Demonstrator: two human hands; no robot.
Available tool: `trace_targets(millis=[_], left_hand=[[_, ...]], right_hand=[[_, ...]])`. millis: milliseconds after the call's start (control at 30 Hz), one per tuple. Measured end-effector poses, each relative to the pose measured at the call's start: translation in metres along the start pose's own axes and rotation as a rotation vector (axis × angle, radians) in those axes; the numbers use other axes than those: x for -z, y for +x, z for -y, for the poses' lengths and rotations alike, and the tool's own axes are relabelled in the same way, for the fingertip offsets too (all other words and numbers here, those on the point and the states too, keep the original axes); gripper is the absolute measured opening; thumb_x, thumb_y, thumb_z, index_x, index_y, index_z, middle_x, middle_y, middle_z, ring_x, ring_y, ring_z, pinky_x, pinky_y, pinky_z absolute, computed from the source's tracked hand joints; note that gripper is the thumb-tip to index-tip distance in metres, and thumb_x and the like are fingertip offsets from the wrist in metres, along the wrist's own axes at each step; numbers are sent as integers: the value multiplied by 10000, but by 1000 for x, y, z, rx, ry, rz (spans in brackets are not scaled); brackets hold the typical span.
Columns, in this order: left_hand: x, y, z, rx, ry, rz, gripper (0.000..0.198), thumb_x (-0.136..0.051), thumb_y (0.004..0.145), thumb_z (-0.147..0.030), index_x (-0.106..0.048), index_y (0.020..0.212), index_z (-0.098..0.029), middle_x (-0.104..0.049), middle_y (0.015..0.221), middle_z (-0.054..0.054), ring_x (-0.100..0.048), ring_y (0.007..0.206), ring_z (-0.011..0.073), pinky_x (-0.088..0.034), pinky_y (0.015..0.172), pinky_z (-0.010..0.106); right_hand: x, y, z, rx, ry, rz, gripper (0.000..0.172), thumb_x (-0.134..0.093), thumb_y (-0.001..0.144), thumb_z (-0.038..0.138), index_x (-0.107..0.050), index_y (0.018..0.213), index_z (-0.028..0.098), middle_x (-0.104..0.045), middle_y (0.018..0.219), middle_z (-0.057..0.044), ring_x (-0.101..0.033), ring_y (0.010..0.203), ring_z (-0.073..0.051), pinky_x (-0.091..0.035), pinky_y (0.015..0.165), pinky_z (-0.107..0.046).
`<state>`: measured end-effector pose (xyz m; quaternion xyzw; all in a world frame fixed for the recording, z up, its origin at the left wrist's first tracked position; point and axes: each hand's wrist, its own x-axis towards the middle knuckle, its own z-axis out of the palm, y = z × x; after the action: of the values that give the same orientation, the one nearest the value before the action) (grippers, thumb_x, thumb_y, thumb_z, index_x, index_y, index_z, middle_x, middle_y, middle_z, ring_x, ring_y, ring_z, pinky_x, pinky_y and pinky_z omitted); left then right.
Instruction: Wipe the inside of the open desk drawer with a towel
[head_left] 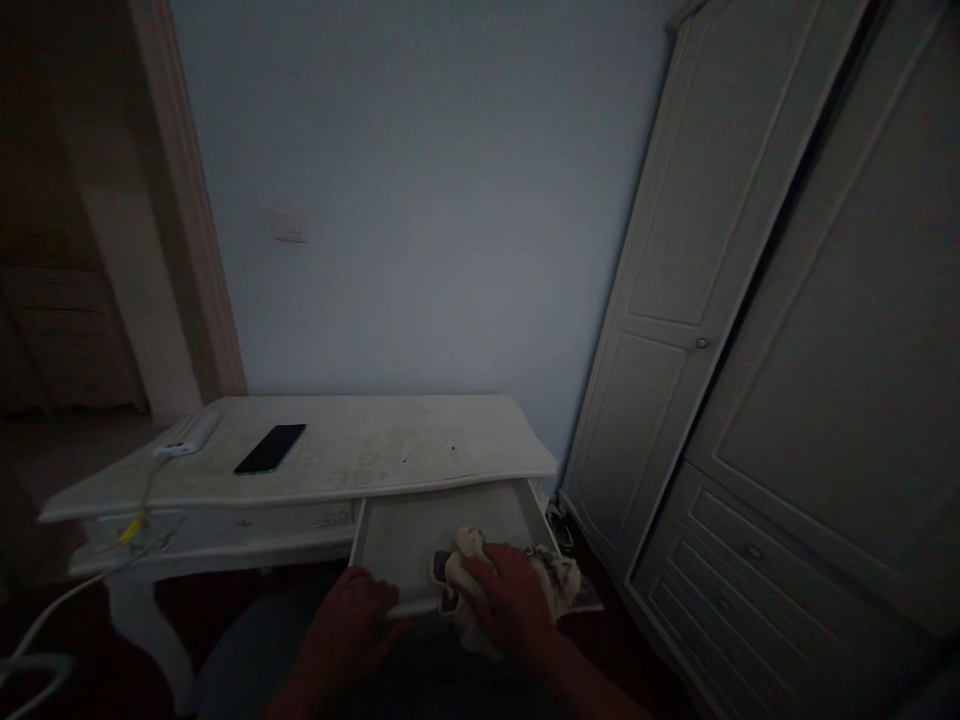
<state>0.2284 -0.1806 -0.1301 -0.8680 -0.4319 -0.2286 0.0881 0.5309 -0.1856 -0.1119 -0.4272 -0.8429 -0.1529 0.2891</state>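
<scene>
A pulled-out drawer (397, 545) shows its pale inside under the right part of a worn white table. My left hand (352, 615) is at the drawer's front left corner, its fingers bent over the edge. A crumpled light cloth with dark patches (562, 580) lies over the drawer's front right part and hangs past the front. My right hand (510, 595) presses on this cloth, with fingers curled into it. The picture is dim, and some fingertips are hidden.
On the table top (360, 430) lie a dark phone (271, 449) and a white power strip (189, 434) with a cable at the left. A grey wardrobe (660, 400) stands at the right. Behind the table is a blue wall with a switch (290, 226).
</scene>
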Motion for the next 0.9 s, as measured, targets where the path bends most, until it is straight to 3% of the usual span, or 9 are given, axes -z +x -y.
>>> trace_targets(millis=[100,200,300,400,533,600,700,800,900], left_hand=[[5,3,-1,25,-3,-11,147,-745,931,-412,-712,932,-269,-783,904,2,-742,902,251,-489,1013,482],[3,-4,10,-16,13,-103,269,-789,897,-462,-734,1101,-296,-806,1064,15,-746,1023,253,-479,1090,475],[-4,-26,28,33,26,-228,428,-792,886,-499,-720,1274,-332,-781,1281,50,-730,1162,280,-525,1088,462],[-10,-54,39,281,-89,-316,401,-742,892,-526,-755,1236,-320,-781,1280,65,-748,1144,295,-614,978,437],[-5,-73,35,523,-441,-284,331,-710,877,-540,-774,1121,-325,-834,1076,-5,-806,956,246,-660,825,344],[0,-73,29,621,-535,-262,298,-711,855,-549,-777,1048,-333,-840,995,-29,-812,891,241,-655,785,324],[7,-68,22,712,-543,-215,289,-724,796,-578,-776,932,-329,-822,862,-37,-802,794,248,-640,717,317],[12,-64,21,744,-529,-144,271,-693,794,-565,-769,901,-328,-822,861,-29,-799,804,257,-628,701,319],[13,-64,25,745,-525,-153,280,-655,768,-524,-762,937,-327,-843,948,3,-808,890,294,-649,753,357]], right_hand=[[-10,17,30,-50,27,38,395,-715,947,416,-645,1309,274,-699,1222,-128,-654,1030,-317,-536,855,-442],[-8,18,32,-3,28,74,509,-711,941,451,-603,1406,273,-671,1316,-150,-635,1126,-343,-519,927,-473],[9,1,4,110,13,172,785,-736,900,591,-469,1585,314,-613,1447,-161,-592,1247,-372,-489,1001,-496],[27,-22,-32,114,-49,272,1002,-789,820,693,-361,1662,361,-573,1515,-164,-564,1290,-406,-454,1044,-538],[24,-37,-53,89,-117,306,903,-808,849,554,-413,1634,343,-602,1484,-169,-582,1255,-397,-445,1042,-546],[12,-33,-43,106,-114,303,848,-808,843,499,-458,1597,331,-623,1453,-161,-600,1208,-380,-467,1008,-522],[-9,-14,-10,163,-72,248,794,-805,828,457,-496,1546,314,-671,1357,-139,-623,1105,-342,-504,933,-472],[-27,13,35,210,-30,140,601,-731,918,406,-539,1480,317,-707,1240,-101,-634,1038,-307,-520,905,-453],[-39,43,81,215,-11,86,406,-655,1004,390,-593,1399,322,-723,1130,-70,-641,981,-288,-535,868,-436]])
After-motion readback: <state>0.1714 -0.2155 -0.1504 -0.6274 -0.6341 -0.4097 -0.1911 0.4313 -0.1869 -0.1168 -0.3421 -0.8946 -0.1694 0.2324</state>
